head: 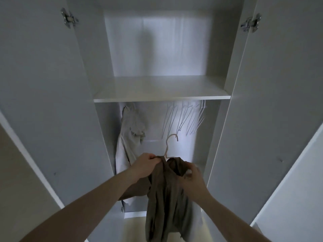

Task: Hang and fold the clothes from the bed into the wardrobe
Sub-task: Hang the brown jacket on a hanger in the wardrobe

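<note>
A brown garment (166,198) hangs in front of the open white wardrobe (162,96), draped over a pale hanger whose hook (170,145) sticks up above it. My left hand (144,165) pinches the garment's collar edge at the hanger's left side. My right hand (191,177) grips the cloth on the right side, fingers curled into it. Both hands are just in front of the lower hanging section. The hanger's arms are hidden inside the cloth.
A light grey garment (130,137) hangs at the left of the rail section. Several empty wire hangers (185,117) hang at the right under the shelf. Both wardrobe doors (43,102) stand open to either side.
</note>
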A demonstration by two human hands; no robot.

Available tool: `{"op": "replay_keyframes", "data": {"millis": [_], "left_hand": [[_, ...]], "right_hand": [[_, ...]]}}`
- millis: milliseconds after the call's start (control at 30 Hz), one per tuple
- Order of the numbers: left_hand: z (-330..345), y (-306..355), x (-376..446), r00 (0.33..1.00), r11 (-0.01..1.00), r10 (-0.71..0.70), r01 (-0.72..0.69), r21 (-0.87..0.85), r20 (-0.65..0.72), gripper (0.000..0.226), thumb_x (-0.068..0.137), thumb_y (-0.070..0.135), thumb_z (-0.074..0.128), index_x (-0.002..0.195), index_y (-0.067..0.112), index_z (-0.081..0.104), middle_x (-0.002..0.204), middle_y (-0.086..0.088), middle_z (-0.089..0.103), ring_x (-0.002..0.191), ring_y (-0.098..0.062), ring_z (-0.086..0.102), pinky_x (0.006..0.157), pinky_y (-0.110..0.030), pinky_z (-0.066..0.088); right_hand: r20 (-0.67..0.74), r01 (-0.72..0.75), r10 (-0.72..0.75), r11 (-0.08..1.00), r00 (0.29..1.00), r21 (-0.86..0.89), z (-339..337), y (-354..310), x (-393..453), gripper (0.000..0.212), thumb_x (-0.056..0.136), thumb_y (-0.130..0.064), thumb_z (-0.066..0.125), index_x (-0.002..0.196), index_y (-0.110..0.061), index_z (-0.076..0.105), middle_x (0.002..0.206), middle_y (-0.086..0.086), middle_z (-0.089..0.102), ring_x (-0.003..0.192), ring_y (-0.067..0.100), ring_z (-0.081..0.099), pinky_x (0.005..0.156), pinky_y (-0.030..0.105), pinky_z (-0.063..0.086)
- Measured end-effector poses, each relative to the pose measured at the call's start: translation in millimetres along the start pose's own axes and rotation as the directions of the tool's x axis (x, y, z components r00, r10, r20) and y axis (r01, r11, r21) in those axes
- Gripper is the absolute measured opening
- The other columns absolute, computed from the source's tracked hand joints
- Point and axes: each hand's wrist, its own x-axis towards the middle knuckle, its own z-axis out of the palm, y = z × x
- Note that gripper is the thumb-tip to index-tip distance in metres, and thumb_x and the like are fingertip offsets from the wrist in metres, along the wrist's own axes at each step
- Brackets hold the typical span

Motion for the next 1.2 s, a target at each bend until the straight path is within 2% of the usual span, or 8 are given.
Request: {"op": "replay_keyframes", "data": {"millis": [67,200,333,467,667,967,1100,1200], "left_hand": [[6,-2,4,0.998,0.998,-0.048,0.046,-0.044,-0.036,0.038,0.103,0.033,0.055,0.090,0.001,0.073,0.092,-0.015,0.073,0.085,-0.021,0.066,0.076,-0.029,0.045],[12,-6,14,0.984,0.976,-0.136,0.112,-0.188,-0.118,0.033,0.103,0.027,0.056,0.097,0.001,0.076,0.099,-0.014,0.076,0.095,-0.026,0.070,0.086,-0.031,0.053],[-3,-6,36,0.970,0.964,-0.162,0.116,-0.241,-0.179,0.028,0.106,0.020,0.049,0.092,0.014,0.073,0.095,-0.003,0.071,0.100,-0.022,0.063,0.066,0.000,0.040],[-24,-21,70,0.967,0.989,-0.142,0.130,-0.071,-0.210,0.036,0.111,0.007,0.033,0.136,0.004,0.059,0.139,-0.014,0.059,0.131,-0.025,0.053,0.099,-0.009,0.028],[-42,-42,115,0.933,0.979,-0.199,0.177,-0.097,-0.299,0.035,0.108,0.014,0.040,0.074,0.018,0.049,0.080,0.003,0.051,0.091,-0.021,0.051,0.073,-0.023,0.037],[-59,-71,144,0.894,0.956,-0.277,0.220,-0.195,-0.352,0.026,0.104,0.020,0.045,0.079,0.019,0.053,0.084,-0.001,0.056,0.089,-0.024,0.053,0.081,-0.036,0.045],[-73,-93,159,0.855,0.946,-0.307,0.227,-0.231,-0.418,0.030,0.101,0.020,0.050,0.072,0.029,0.053,0.077,0.006,0.055,0.080,-0.020,0.055,0.075,-0.032,0.047],[-76,-110,171,0.837,0.954,-0.293,0.223,-0.201,-0.461,0.034,0.100,0.015,0.047,0.067,0.011,0.053,0.069,-0.009,0.053,0.071,-0.024,0.051,0.066,-0.033,0.039]], "right_hand": [[0.017,-0.012,0.011,0.999,1.000,0.051,3,2,14,0.019,0.071,-0.026,0.079,0.079,-0.035,0.065,0.079,-0.001,0.064,0.065,0.017,0.062,0.057,0.036,0.052],[0.066,-0.128,0.120,0.981,0.991,0.148,7,18,44,0.037,0.071,-0.006,0.069,0.093,-0.035,0.073,0.089,-0.008,0.073,0.089,0.014,0.071,0.073,0.020,0.054],[0.080,-0.236,0.228,0.965,0.970,0.117,22,25,71,0.027,0.089,-0.001,0.067,0.088,-0.026,0.058,0.085,-0.006,0.067,0.084,0.015,0.066,0.069,0.013,0.048],[0.103,-0.225,0.217,0.972,0.971,0.073,52,20,101,0.026,0.092,-0.002,0.065,0.092,-0.025,0.053,0.079,-0.023,0.063,0.077,-0.005,0.063,0.070,0.012,0.045],[0.179,-0.362,0.351,0.932,0.919,0.030,67,20,143,0.040,0.089,-0.031,0.073,0.122,-0.018,0.055,0.117,0.004,0.062,0.107,0.026,0.065,0.098,0.046,0.056],[0.200,-0.421,0.408,0.907,0.891,0.026,69,50,210,0.046,0.087,-0.019,0.076,0.128,-0.021,0.056,0.123,0.002,0.059,0.093,0.021,0.064,0.077,0.031,0.057],[0.257,-0.344,0.331,0.939,0.908,0.007,89,47,260,0.040,0.089,-0.017,0.074,0.126,-0.020,0.059,0.118,0.003,0.062,0.093,0.022,0.065,0.087,0.037,0.057],[0.291,-0.280,0.272,0.960,0.917,-0.014,115,43,299,0.039,0.090,-0.016,0.071,0.128,-0.019,0.061,0.119,0.005,0.064,0.099,0.024,0.066,0.094,0.042,0.059]]}}
